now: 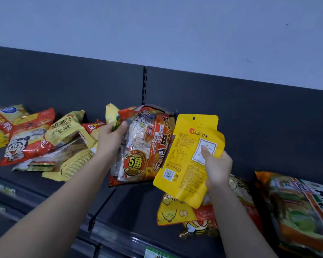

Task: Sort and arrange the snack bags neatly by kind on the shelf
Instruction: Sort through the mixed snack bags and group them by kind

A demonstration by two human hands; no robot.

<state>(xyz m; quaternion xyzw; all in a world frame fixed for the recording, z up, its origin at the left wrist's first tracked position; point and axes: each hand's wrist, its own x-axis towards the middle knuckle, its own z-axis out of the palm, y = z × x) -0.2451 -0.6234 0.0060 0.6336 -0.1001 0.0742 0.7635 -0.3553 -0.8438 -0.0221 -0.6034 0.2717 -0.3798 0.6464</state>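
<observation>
My left hand [111, 138] grips the top left corner of a large orange-red rice cracker bag [145, 146], held upright above the dark shelf [134, 205]. My right hand [217, 168] pinches a flat yellow nut pouch [185, 161], back side facing me, thumb on its white label; a second yellow pouch seems to lie behind it. The pouch overlaps the cracker bag's right edge. A heap of red and yellow snack bags [41, 142] lies on the shelf at the left. Yellow cartoon bags [175, 211] lie below my right hand.
A big orange and green bag [302, 211] lies at the far right of the shelf. The dark back panel [250, 112] rises behind everything, with a slotted upright [145, 84] at its middle. Price-tag rails [119, 239] run along the shelf's front edge.
</observation>
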